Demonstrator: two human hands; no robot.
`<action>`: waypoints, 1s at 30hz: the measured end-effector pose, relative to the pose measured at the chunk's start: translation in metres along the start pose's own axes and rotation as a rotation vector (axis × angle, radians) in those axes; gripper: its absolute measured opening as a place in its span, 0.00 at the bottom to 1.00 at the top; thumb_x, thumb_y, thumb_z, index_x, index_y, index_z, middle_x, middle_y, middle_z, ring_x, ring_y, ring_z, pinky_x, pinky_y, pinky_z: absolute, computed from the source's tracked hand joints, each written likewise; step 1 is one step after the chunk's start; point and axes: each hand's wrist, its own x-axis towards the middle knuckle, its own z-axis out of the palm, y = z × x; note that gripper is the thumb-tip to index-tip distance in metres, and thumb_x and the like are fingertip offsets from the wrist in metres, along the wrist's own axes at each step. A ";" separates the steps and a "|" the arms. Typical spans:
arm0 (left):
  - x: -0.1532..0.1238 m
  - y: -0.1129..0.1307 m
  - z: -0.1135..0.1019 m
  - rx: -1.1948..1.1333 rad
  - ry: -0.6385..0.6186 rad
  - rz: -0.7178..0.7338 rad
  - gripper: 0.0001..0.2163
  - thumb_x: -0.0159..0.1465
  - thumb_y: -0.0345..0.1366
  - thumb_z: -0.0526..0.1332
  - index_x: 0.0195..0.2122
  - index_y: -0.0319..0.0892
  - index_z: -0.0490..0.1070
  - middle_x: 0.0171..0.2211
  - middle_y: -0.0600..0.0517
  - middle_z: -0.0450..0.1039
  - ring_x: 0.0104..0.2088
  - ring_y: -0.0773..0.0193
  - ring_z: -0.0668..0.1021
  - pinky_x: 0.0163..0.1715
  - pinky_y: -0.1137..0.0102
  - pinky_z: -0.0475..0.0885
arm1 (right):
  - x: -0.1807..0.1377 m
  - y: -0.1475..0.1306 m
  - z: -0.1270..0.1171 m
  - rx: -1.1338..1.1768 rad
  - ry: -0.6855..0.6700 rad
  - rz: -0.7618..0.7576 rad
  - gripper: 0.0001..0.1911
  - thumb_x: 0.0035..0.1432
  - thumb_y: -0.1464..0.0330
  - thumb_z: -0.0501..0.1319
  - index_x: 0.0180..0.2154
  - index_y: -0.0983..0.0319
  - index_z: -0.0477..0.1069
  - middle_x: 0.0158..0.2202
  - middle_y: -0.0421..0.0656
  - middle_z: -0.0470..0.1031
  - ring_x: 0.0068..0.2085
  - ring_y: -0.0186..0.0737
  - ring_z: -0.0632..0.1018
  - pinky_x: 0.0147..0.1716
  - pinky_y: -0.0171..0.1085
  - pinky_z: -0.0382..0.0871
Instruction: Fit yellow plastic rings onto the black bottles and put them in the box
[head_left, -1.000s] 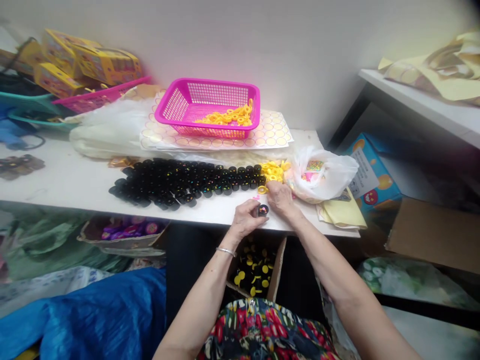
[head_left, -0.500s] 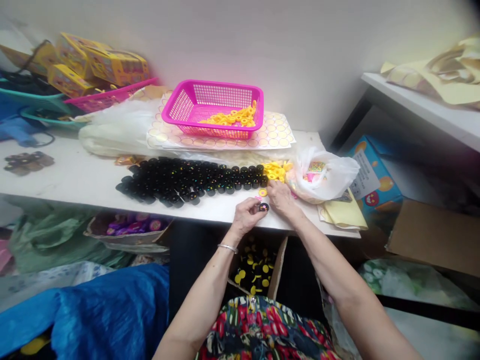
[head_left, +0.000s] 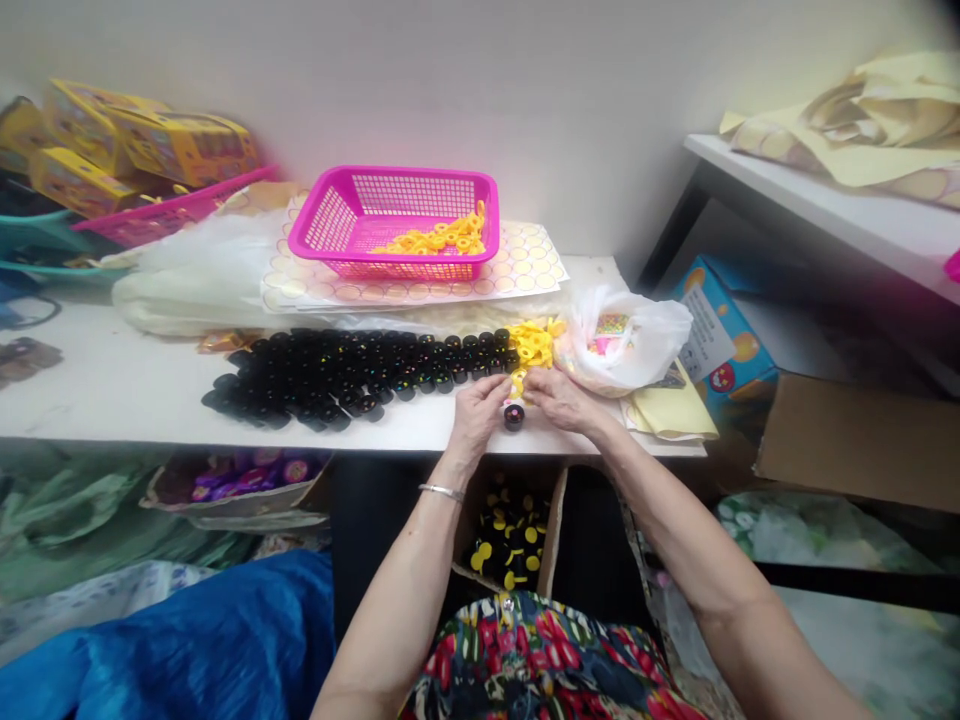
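My left hand (head_left: 478, 405) and my right hand (head_left: 561, 400) meet at the table's front edge, fingers curled. Their fingertips pinch together on a yellow ring (head_left: 517, 382) just above the table. A small black cap (head_left: 514, 416) with a coloured top stands on the table right below and between the hands. A pile of yellow rings (head_left: 534, 344) lies just behind my fingers. A long cluster of black caps (head_left: 352, 368) stretches away to the left of it.
A pink basket (head_left: 337, 215) holding yellow rings sits on sticker sheets (head_left: 540, 265) at the back. A white plastic bag (head_left: 637, 335) lies right of my hands. Below the table edge is an open box of black-and-yellow parts (head_left: 510, 535). Yellow boxes (head_left: 150, 140) are stacked at the far left.
The black cap has left my left hand and now stands on the table. Both hands have closed in on a yellow ring near the pile. The camera has swung slightly right.
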 end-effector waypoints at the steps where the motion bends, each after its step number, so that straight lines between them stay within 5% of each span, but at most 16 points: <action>1: 0.000 0.006 0.002 0.007 -0.037 -0.001 0.13 0.48 0.40 0.66 0.31 0.36 0.77 0.24 0.52 0.71 0.22 0.75 0.66 0.21 0.77 0.60 | -0.003 -0.004 -0.001 0.079 0.001 0.003 0.08 0.55 0.73 0.52 0.25 0.64 0.65 0.26 0.39 0.64 0.29 0.32 0.66 0.31 0.33 0.60; 6: -0.006 0.022 0.008 -0.069 0.000 -0.101 0.11 0.44 0.38 0.68 0.24 0.35 0.76 0.17 0.54 0.68 0.16 0.76 0.62 0.17 0.76 0.55 | -0.016 -0.022 0.006 0.230 0.183 -0.042 0.13 0.51 0.70 0.59 0.41 0.62 0.68 0.37 0.41 0.67 0.30 0.31 0.67 0.31 0.33 0.61; 11: -0.018 0.021 0.008 -0.007 -0.016 -0.171 0.12 0.46 0.41 0.66 0.22 0.34 0.75 0.16 0.54 0.66 0.17 0.75 0.61 0.18 0.75 0.54 | -0.025 -0.022 0.017 0.120 0.230 -0.097 0.04 0.55 0.70 0.57 0.33 0.62 0.69 0.29 0.40 0.65 0.32 0.34 0.66 0.32 0.34 0.58; 16: -0.019 0.002 -0.004 0.184 0.155 -0.111 0.14 0.50 0.44 0.63 0.18 0.36 0.71 0.15 0.56 0.62 0.19 0.74 0.61 0.19 0.75 0.55 | -0.029 -0.012 0.024 0.086 0.173 0.001 0.05 0.56 0.68 0.57 0.31 0.63 0.67 0.28 0.39 0.63 0.29 0.32 0.64 0.29 0.32 0.56; 20: -0.016 -0.012 -0.008 0.213 0.091 -0.122 0.14 0.52 0.44 0.62 0.19 0.36 0.71 0.14 0.56 0.59 0.18 0.73 0.60 0.18 0.75 0.53 | -0.028 -0.013 0.023 0.029 0.071 0.040 0.09 0.58 0.67 0.54 0.27 0.64 0.65 0.28 0.39 0.61 0.28 0.31 0.64 0.28 0.32 0.56; 25: -0.013 -0.026 -0.004 0.218 0.009 -0.086 0.15 0.53 0.45 0.61 0.23 0.36 0.75 0.18 0.52 0.68 0.21 0.69 0.66 0.20 0.74 0.58 | -0.023 -0.018 0.021 -0.020 0.026 0.062 0.08 0.57 0.68 0.53 0.29 0.64 0.67 0.29 0.40 0.63 0.29 0.32 0.65 0.29 0.32 0.57; 30: -0.011 -0.036 -0.003 0.309 -0.004 -0.044 0.14 0.53 0.45 0.61 0.22 0.38 0.76 0.19 0.52 0.70 0.24 0.67 0.69 0.23 0.74 0.60 | -0.021 -0.011 0.028 0.157 0.074 0.124 0.08 0.52 0.69 0.57 0.34 0.64 0.72 0.32 0.42 0.69 0.33 0.34 0.68 0.32 0.33 0.61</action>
